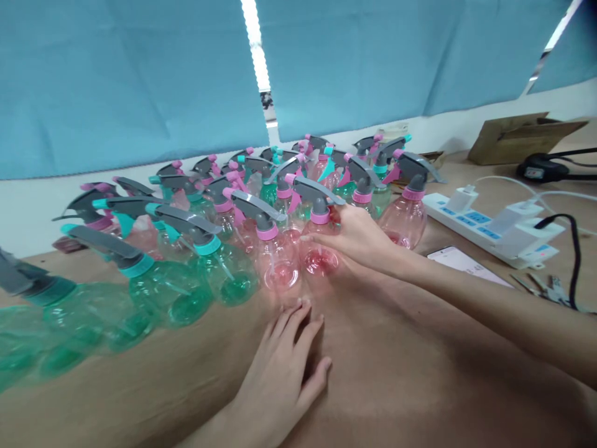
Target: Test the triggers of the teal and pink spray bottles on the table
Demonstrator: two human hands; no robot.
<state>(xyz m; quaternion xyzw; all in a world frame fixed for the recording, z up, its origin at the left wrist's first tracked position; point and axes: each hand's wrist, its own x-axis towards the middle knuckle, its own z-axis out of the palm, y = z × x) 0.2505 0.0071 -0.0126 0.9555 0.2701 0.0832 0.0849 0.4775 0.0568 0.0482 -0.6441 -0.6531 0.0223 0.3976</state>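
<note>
Among many spray bottles, a pink spray bottle (pixel 321 258) with a grey trigger head stands upright at the front of the group. My right hand (pixel 357 233) is closed around its right side, thumb across the front; the other fingers are mostly hidden behind it. Just left of it, touching or nearly so, is another pink spray bottle (pixel 278 267). My left hand (pixel 284 354) rests on the wooden table (pixel 401 379) in front of these bottles, fingers spread and holding nothing. Green spray bottles (pixel 228 274) with turquoise collars stand to the left.
At right lie a white power strip (pixel 494 224) with plugs and cables, a phone (pixel 466 264) and some keys (pixel 553 289). A cardboard box (pixel 522 140) sits at the back right. Blue curtain (pixel 140 74) hangs behind the table. One more pink bottle (pixel 405 218) stands beyond my right wrist.
</note>
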